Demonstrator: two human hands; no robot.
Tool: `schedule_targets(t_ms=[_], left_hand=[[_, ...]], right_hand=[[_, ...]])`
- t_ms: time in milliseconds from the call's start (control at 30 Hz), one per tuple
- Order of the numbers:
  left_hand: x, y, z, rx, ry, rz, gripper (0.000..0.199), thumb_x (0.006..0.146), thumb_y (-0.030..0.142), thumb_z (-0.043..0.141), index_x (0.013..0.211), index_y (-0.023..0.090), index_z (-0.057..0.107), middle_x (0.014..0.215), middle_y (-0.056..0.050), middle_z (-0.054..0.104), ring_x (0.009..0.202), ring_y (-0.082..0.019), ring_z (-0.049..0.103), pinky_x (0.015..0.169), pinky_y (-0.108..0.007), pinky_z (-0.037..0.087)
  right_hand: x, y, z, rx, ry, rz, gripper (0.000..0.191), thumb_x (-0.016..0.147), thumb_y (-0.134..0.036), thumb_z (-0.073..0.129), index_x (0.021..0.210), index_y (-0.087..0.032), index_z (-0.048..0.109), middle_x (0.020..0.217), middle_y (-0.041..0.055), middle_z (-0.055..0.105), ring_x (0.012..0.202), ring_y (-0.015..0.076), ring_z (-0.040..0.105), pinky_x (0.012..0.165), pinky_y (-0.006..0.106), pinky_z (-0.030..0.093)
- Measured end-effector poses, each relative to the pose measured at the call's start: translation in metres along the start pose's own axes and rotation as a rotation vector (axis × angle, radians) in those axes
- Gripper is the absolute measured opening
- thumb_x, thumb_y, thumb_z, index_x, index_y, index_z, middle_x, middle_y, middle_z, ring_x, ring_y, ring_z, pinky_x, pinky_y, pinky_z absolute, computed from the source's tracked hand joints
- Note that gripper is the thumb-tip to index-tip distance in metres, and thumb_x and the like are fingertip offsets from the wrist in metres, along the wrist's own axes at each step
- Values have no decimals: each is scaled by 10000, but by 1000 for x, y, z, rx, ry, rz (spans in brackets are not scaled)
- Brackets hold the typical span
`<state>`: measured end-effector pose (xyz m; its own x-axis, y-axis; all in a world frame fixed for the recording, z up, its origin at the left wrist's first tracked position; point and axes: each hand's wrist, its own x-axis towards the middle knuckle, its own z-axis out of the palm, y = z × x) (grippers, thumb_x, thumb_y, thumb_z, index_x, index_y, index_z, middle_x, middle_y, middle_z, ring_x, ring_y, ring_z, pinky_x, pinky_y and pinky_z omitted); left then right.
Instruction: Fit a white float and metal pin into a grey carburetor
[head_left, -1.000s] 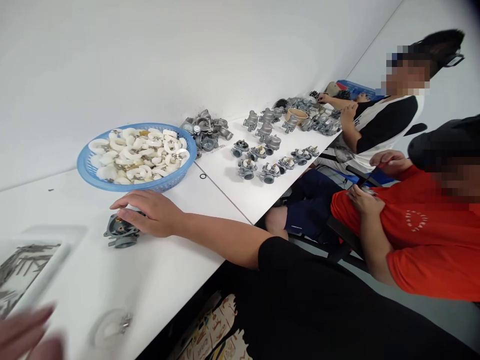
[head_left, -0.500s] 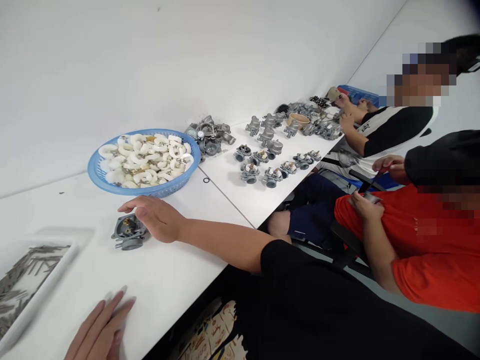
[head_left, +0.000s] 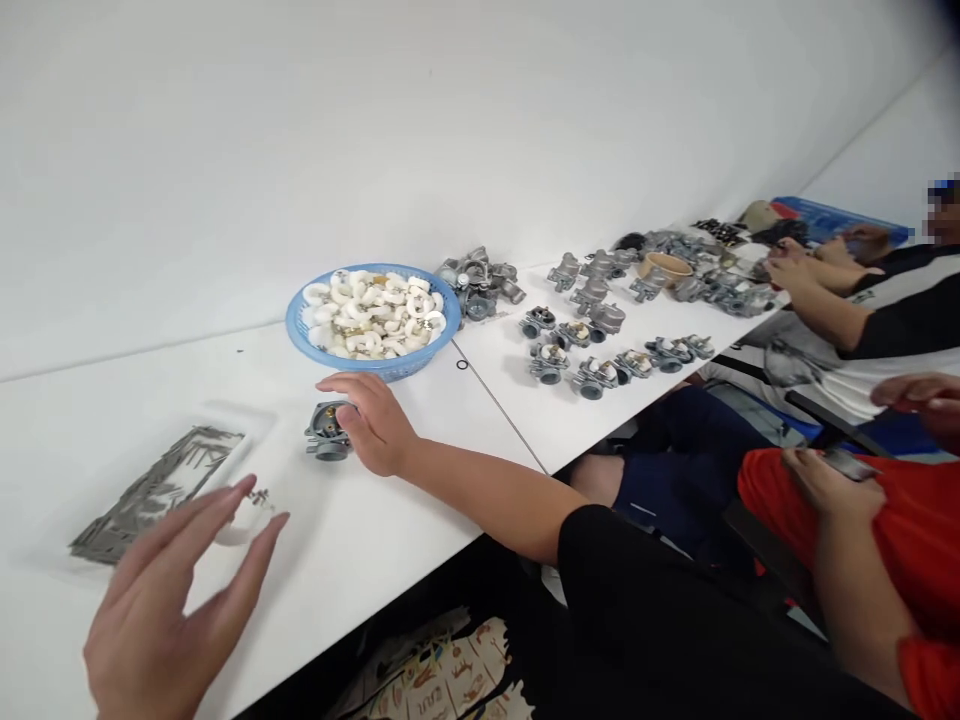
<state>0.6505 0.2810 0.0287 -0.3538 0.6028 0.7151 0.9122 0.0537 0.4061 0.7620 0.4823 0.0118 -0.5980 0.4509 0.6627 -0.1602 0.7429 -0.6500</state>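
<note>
My left hand is raised over the table at lower left. Its thumb and fingers span a white ring-shaped plastic float with small metal bits, which blends with the white table behind it. My right hand curves around the right side of a grey metal carburetor body resting on the table. The thumb lies at the body's edge and the fingers reach along its far side; part of the body is hidden by the hand. Brass parts show in its open top.
A blue basket full of white floats stands at the back. Left is a white tray of thin grey pins. Several carburetors stand in rows at right, near a grey heap. Co-workers' hands are at the right.
The view has swung left. My left hand has come up from the table with its fingers spread around the float, which was not visible before. My right hand stays by the carburetor body.
</note>
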Motion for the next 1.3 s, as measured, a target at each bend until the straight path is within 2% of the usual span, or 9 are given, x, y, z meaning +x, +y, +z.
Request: schedule_targets(t_ms=[133, 267, 467, 700, 833, 933, 1067, 1167, 1300], left_hand=[[31, -5, 34, 116, 178, 112, 743, 774, 238, 805, 1447, 333, 505, 1126, -63, 743, 1006, -278, 706, 886, -402, 574], [29, -18, 62, -73, 138, 261, 1009, 773, 148, 787, 1586, 262, 200, 1307, -152, 660, 1048, -278, 708, 871, -399, 586], [12, -14, 61, -59, 118, 293, 1037, 774, 112, 771, 1593, 249, 151, 1296, -144, 668, 1033, -257, 715, 850, -371, 600], [21, -12, 61, -84, 70, 344, 891, 788, 74, 740, 1552, 255, 319, 1187, -94, 717, 1021, -229, 690, 894, -350, 595], [20, -17, 61, -130, 67, 202, 792, 807, 145, 750, 1502, 295, 402, 1301, -94, 666, 1100, -251, 669, 945, -398, 575], [18, -21, 63, -178, 28, 27, 828, 801, 275, 783, 1513, 297, 362, 1479, -132, 519, 1244, -303, 591, 997, -473, 539], [20, -28, 67, -250, -164, -107, 925, 782, 467, 779, 1542, 292, 281, 1606, -154, 322, 1368, -345, 482, 1029, -514, 507], [21, -32, 69, -246, -317, -164, 877, 802, 555, 723, 1527, 277, 318, 1609, -143, 321, 1369, -337, 486, 1053, -491, 492], [22, -31, 70, -180, -463, -270, 799, 849, 590, 636, 1524, 294, 327, 1565, -93, 414, 1388, -307, 469, 1084, -457, 465]], right_hand=[[1, -7, -3, -107, -81, -47, 398, 1050, -424, 343, 1312, -178, 514, 1349, 101, 585, 1309, 174, 496, 1143, 347, 362], [1, -10, -2, -141, -80, -117, 387, 988, -417, 513, 1296, -184, 545, 1315, 98, 610, 1279, 186, 524, 1131, 348, 373], [2, -10, 5, -218, -109, -91, 252, 812, -424, 766, 954, -231, 686, 1239, 85, 640, 1251, 230, 541, 1146, 421, 363], [2, -10, 10, -86, -95, -98, 139, 881, -358, 679, 892, -221, 654, 1058, 68, 702, 1085, 208, 629, 1029, 407, 472], [3, -11, 10, -6, -70, -130, 137, 932, -343, 607, 958, -210, 625, 1023, 69, 711, 1030, 185, 648, 987, 383, 490], [1, -10, 8, 2, -40, -42, 168, 952, -371, 567, 988, -212, 607, 961, 62, 702, 945, 183, 658, 919, 370, 519], [-3, -5, 6, 32, 83, 93, 229, 961, -400, 532, 1075, -209, 585, 957, 69, 672, 848, 173, 660, 787, 324, 556], [-3, -5, 4, 76, 141, 59, 204, 964, -357, 529, 1099, -219, 595, 966, 68, 685, 786, 164, 671, 744, 320, 564], [1, -9, 1, 96, 112, 1, 129, 957, -281, 557, 1002, -227, 665, 856, 39, 726, 798, 175, 696, 766, 336, 570]])
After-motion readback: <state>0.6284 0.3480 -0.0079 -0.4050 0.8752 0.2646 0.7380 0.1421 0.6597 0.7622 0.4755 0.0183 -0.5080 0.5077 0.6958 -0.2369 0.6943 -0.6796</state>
